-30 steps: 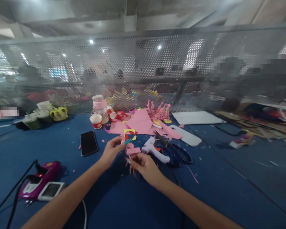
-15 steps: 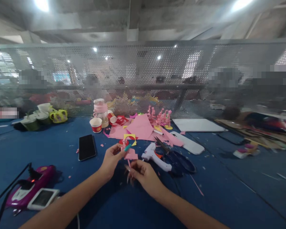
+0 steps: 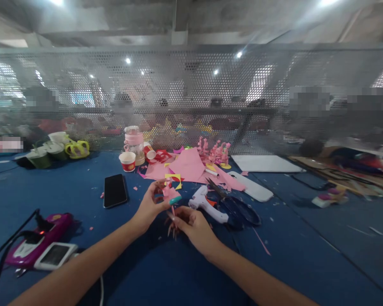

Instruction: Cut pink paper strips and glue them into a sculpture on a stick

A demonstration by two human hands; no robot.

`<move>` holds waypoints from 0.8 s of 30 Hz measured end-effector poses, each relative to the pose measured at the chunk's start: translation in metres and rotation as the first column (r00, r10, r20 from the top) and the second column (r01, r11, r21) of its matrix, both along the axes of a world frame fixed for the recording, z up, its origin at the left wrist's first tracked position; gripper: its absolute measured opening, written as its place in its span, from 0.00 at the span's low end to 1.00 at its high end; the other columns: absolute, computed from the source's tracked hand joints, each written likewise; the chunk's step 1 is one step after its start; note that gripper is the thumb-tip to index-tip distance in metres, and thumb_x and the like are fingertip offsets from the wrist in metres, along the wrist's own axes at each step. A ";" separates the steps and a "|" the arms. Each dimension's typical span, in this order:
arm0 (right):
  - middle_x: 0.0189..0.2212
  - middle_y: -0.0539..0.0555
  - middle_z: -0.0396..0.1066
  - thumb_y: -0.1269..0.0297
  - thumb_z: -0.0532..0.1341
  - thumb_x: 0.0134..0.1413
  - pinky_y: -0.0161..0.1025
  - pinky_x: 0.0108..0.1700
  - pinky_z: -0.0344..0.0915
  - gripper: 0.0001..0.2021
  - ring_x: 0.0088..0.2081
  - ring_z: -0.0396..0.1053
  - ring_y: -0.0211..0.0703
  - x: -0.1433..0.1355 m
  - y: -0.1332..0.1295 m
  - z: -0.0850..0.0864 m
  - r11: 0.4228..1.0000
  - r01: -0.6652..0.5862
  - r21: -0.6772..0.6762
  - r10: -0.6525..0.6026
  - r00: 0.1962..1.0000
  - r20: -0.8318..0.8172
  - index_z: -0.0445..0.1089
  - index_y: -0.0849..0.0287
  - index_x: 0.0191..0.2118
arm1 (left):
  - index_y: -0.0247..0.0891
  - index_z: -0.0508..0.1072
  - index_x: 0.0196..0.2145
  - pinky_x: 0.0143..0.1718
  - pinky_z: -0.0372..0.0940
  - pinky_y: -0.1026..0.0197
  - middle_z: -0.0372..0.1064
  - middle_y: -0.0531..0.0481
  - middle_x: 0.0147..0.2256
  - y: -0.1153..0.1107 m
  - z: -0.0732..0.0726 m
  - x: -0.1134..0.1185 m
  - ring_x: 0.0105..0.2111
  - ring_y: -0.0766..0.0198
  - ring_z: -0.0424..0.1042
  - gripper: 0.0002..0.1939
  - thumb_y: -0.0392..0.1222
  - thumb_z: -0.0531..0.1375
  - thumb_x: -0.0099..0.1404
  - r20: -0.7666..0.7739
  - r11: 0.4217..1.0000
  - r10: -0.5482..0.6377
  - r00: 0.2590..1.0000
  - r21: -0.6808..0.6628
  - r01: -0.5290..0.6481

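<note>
One grey perforated metal screen point(image 3: 191, 85) closes off the far edge of our one wide blue table point(image 3: 140, 276); blue surface runs toward us beneath our forearms and stretches widest on the right, where a straight seam crosses it. One heap of pink paper sheets point(image 3: 188, 163) lies ahead of our hands, with one flat white rectangular board point(image 3: 268, 164) to its right, near the screen.

Our two hands meet mid-table: the left hand point(image 3: 150, 207) pinches a small folded pink paper piece point(image 3: 171, 194) between thumb and fingers, and just below it the right hand point(image 3: 191, 225) pinches a thin pink stem point(image 3: 173, 210) — its other fingers are blurred.

Right of them we count one pair of dark-blue-handled scissors point(image 3: 241, 210) and one white plastic glue gun point(image 3: 207, 206), close together, limiting our room on that side. Left lies one purple plastic power strip point(image 3: 57, 225). Phones number two — one black point(image 3: 115, 191), one white point(image 3: 257, 189). Two red-and-white paper cups point(image 3: 127, 162) stand and lie near the screen, one upright, one tipped.
</note>
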State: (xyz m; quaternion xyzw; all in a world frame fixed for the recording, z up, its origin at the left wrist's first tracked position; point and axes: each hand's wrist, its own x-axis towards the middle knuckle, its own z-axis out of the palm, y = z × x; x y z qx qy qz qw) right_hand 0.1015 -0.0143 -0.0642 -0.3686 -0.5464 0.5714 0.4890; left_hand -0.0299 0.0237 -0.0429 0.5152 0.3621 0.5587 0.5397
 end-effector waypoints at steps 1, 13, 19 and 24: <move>0.17 0.47 0.64 0.50 0.63 0.37 0.32 0.24 0.58 0.17 0.20 0.60 0.32 0.000 0.000 0.001 1.000 0.001 0.010 -0.001 1.000 0.002 0.66 0.61 0.24 | 0.39 0.69 0.39 0.39 0.60 0.64 0.65 0.50 0.42 0.000 0.000 0.000 0.39 0.64 0.65 0.27 0.33 0.68 0.38 -0.012 1.000 -0.021 1.000 0.003 0.021; 0.16 0.47 0.66 0.51 0.64 0.33 0.32 0.21 0.58 0.17 0.17 0.60 0.32 0.009 0.000 0.013 0.996 0.091 -0.008 -0.091 0.995 -0.047 0.66 0.61 0.23 | 0.35 0.69 0.33 0.29 0.60 0.66 0.68 0.54 0.24 -0.003 0.007 0.005 0.25 0.69 0.65 0.19 0.40 0.67 0.41 -0.033 0.994 -0.109 0.993 -0.022 0.109; 0.16 0.48 0.67 0.52 0.64 0.34 0.32 0.22 0.59 0.16 0.18 0.62 0.33 0.016 0.005 0.017 0.992 0.124 -0.010 -0.125 0.990 -0.060 0.68 0.62 0.24 | 0.33 0.71 0.30 0.24 0.57 0.69 0.65 0.58 0.19 0.003 0.005 0.001 0.20 0.74 0.61 0.15 0.39 0.66 0.42 -0.129 1.000 -0.027 0.991 -0.009 0.026; 0.16 0.48 0.67 0.52 0.65 0.31 0.32 0.21 0.59 0.17 0.18 0.63 0.33 0.017 0.006 0.021 0.989 0.142 -0.041 -0.145 0.987 -0.074 0.67 0.62 0.23 | 0.33 0.72 0.28 0.27 0.61 0.68 0.70 0.55 0.21 0.001 0.008 0.000 0.22 0.72 0.66 0.14 0.37 0.67 0.40 -0.105 0.997 -0.058 0.993 -0.061 0.052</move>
